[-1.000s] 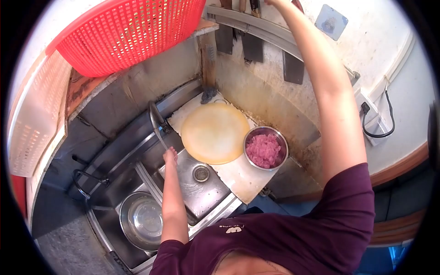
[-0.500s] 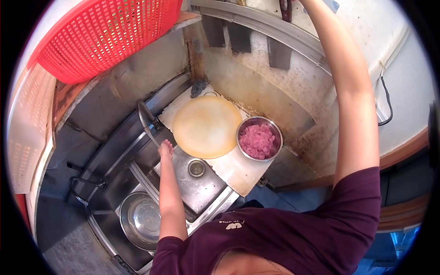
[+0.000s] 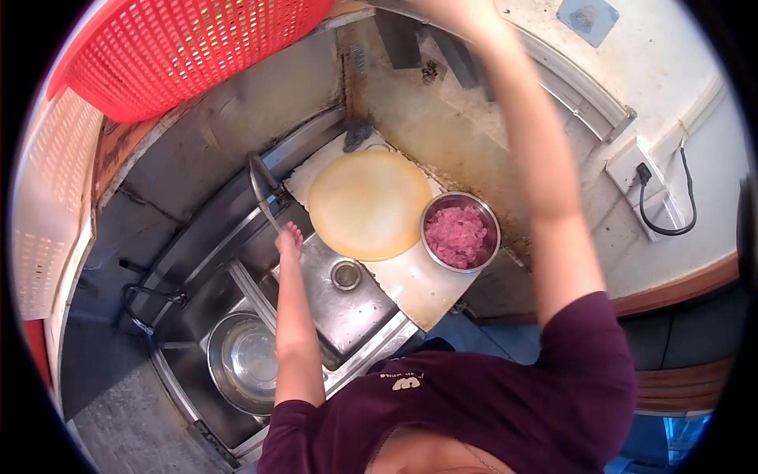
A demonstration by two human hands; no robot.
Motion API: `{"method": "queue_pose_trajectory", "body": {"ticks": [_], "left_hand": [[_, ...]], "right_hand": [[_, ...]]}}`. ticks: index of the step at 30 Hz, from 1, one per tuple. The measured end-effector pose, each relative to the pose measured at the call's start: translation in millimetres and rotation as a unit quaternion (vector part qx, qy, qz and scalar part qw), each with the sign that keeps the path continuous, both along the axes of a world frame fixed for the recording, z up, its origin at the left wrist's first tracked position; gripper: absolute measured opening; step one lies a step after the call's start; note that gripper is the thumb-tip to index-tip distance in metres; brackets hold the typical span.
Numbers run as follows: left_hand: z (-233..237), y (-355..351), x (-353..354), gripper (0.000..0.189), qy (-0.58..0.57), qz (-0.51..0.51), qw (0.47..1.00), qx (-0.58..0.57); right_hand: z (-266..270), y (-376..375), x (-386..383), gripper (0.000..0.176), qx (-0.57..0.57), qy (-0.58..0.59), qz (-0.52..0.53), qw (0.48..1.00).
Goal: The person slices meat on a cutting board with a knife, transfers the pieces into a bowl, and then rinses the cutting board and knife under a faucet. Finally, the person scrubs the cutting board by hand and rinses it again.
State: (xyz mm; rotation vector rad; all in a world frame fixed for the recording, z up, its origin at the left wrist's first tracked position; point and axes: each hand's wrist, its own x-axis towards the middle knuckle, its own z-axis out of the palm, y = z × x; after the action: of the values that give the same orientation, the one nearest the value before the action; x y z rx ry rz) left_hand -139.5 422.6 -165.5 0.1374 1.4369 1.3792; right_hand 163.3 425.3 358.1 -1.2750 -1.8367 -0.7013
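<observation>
My left hand (image 3: 290, 239) is over the sink basin (image 3: 339, 316), its fingers curled at the end of the faucet spout (image 3: 259, 186). My right arm is raised, and my right hand (image 3: 466, 14) is at the top edge, smeared by motion and partly cut off. Whether it holds anything does not show. A round, yellowish cutting board (image 3: 369, 205) lies on the pale counter panel beside the sink. To its right, a steel bowl (image 3: 496, 237) holds a heap of pink raw meat (image 3: 455, 235).
A second basin on the left contains a large metal bowl (image 3: 225, 347). Another faucet (image 3: 138, 304) stands behind it. A red perforated basket (image 3: 189, 59) hangs over the upper left. Dark flat blades (image 3: 399, 43) hang along the back wall. A plugged-in black cable (image 3: 683, 217) is at right.
My right hand and arm have swung left along the top, away from the dark red handle seen there before. The view has shifted slightly. My left hand stays by the spout.
</observation>
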Motion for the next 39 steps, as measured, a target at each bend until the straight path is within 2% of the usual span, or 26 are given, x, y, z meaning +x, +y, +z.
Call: {"method": "queue_pose_trajectory", "body": {"ticks": [2, 4, 5, 6, 7, 8, 9, 10, 11, 12, 13, 14, 15, 16, 19, 21, 22, 23, 25, 27, 29, 31, 33, 34, 37, 39], "left_hand": [[12, -3, 2, 0.021, 0.033, -0.030, 0.999, -0.021], [16, -5, 1, 0.025, 0.065, -0.058, 0.996, 0.007], [19, -6, 1, 0.028, 0.083, -0.072, 0.994, 0.023], [31, -13, 4, 0.035, 0.077, -0.075, 0.994, 0.025], [40, -20, 5, 0.037, 0.042, -0.069, 0.996, 0.037], [10, -12, -10, 0.040, -0.039, -0.066, 0.994, 0.084], [-29, 1, -25, 0.043, -0.173, -0.020, 0.977, 0.125], [-20, -11, -27, 0.044, -0.285, 0.058, 0.950, 0.114], [-29, -19, -34, 0.043, -0.315, 0.101, 0.939, 0.095], [-16, -30, -26, 0.041, -0.209, 0.054, 0.975, 0.055], [-47, -33, -39, 0.039, -0.261, 0.017, 0.958, 0.115], [-77, -30, -46, 0.036, -0.397, -0.055, 0.865, 0.302], [-106, -27, -53, 0.034, -0.516, -0.163, 0.722, 0.432], [-89, -36, -39, 0.033, -0.481, -0.099, 0.753, 0.437], [42, -58, 20, 0.033, -0.316, 0.165, 0.878, 0.319], [95, -57, 38, 0.035, -0.264, 0.227, 0.899, 0.265], [27, -47, 12, 0.051, -0.293, 0.104, 0.913, 0.266], [9, -45, -6, 0.054, -0.346, 0.033, 0.915, 0.205], [-1, -43, -10, 0.051, -0.372, -0.072, 0.897, 0.229], [27, -39, 2, 0.040, -0.385, 0.060, 0.915, 0.107], [4, -27, 3, 0.038, -0.396, 0.025, 0.909, 0.128], [27, -17, 20, 0.039, -0.338, 0.061, 0.935, 0.090], [-37, 22, 4, 0.034, -0.247, 0.096, 0.963, 0.055], [-49, 25, 0, 0.033, -0.209, 0.110, 0.971, 0.045], [-39, 51, -2, 0.029, -0.124, 0.169, 0.978, 0.008], [13, 43, 8, 0.027, -0.052, 0.217, 0.975, 0.014]], "right_hand": [[-89, 3, -21, 0.024, -0.080, -0.020, 0.089, 0.993], [-183, 2, -55, 0.022, -0.361, 0.037, 0.257, 0.896], [-265, 32, -75, 0.023, -0.484, 0.042, 0.384, 0.785], [-323, 34, -91, 0.023, -0.714, 0.187, 0.393, 0.548], [-355, 20, -115, 0.025, -0.772, 0.221, 0.347, 0.485], [-399, 19, -134, 0.024, -0.795, 0.357, 0.332, 0.360], [-436, 20, -153, 0.025, -0.790, 0.418, 0.306, 0.328], [-464, 20, -171, 0.025, -0.782, 0.477, 0.276, 0.290], [-477, 17, -185, 0.029, -0.788, 0.503, 0.262, 0.240], [-479, 11, -198, 0.032, -0.780, 0.535, 0.255, 0.203], [-480, 7, -212, 0.035, -0.769, 0.567, 0.246, 0.163], [-482, 8, -226, 0.036, -0.760, 0.581, 0.247, 0.156], [-487, 7, -240, 0.037, -0.751, 0.595, 0.245, 0.147], [-493, 6, -252, 0.038, -0.743, 0.608, 0.243, 0.138], [-507, 8, -277, 0.038, -0.694, 0.623, 0.315, 0.176], [-512, 13, -292, 0.032, -0.702, 0.586, 0.266, 0.305], [-515, 13, -293, 0.031, -0.702, 0.575, 0.263, 0.328], [-516, 9, -290, 0.031, -0.700, 0.573, 0.268, 0.332], [-518, 5, -280, 0.030, -0.698, 0.567, 0.280, 0.335], [-519, 2, -270, 0.029, -0.699, 0.561, 0.293, 0.332], [-518, 7, -256, 0.028, -0.701, 0.555, 0.302, 0.332], [-513, 11, -240, 0.028, -0.694, 0.549, 0.313, 0.344], [-502, 12, -225, 0.027, -0.668, 0.530, 0.323, 0.410], [-495, 8, -220, 0.027, -0.638, 0.509, 0.331, 0.474], [-497, 22, -212, 0.026, -0.584, 0.444, 0.269, 0.624], [-478, 45, -216, 0.028, -0.516, 0.393, 0.178, 0.740]]}}
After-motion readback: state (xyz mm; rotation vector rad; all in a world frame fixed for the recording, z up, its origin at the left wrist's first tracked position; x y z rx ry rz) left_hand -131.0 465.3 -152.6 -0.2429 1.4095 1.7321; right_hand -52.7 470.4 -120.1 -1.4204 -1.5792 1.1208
